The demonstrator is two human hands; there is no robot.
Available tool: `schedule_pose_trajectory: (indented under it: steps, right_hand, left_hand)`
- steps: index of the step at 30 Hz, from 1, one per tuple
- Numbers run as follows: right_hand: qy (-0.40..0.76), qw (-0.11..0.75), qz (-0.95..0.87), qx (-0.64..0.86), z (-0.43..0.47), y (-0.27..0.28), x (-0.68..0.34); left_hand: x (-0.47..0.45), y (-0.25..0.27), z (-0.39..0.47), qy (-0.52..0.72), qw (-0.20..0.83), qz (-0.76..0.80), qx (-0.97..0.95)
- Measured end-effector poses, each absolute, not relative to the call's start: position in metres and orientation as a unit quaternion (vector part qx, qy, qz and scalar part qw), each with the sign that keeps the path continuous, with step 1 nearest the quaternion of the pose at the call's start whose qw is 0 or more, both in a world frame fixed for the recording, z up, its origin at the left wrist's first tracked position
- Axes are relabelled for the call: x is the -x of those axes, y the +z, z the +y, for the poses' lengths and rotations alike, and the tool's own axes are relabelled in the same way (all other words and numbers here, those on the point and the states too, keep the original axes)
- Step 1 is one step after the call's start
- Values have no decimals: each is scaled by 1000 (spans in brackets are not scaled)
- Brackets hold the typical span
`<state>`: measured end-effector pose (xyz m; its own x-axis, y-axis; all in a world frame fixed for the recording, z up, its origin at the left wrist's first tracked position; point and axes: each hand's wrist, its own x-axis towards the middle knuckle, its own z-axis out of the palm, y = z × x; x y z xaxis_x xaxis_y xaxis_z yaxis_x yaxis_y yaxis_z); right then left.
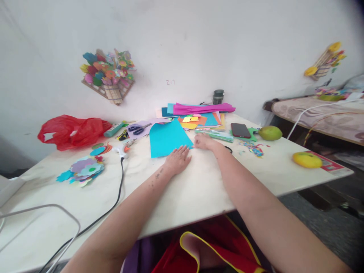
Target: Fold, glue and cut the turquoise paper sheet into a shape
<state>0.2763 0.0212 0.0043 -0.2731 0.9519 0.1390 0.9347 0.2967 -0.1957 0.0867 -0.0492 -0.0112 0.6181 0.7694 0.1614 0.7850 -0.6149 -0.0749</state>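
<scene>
A bright blue sheet of paper (167, 138) lies on the table, its far edge curling up a little. My left hand (178, 160) rests flat along the sheet's near edge, fingers stretched out over it. At the sheet's right corner, my right hand (203, 141) has its fingers curled together and pinches the paper there. Just beyond my right hand lies a stack of green paper strips (218, 135). Dark-handled scissors (138, 129) sit on a lilac sheet (145, 129) to the left of the blue paper.
Paper flower shapes (87, 168) and a white glue gun (121, 152) with a black cord lie left. A red plastic bag (72, 131) is behind them. A phone (240, 130), a green mango (270, 133), a yellow mango (307, 160) and paper scraps (254, 149) are right. Coloured paper (203, 109) lies behind.
</scene>
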Motion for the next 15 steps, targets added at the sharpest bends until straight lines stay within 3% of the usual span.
schedule_pose_trajectory:
  steps: [10,15]
  right_hand:
    - [65,12,-742,667,17,5,-277]
    - [80,28,-753,652,16,3,-278]
  left_hand:
    - [-89,-7,-49,-46,60,-437,896]
    - [-89,-7,-49,-47,60,-436,897]
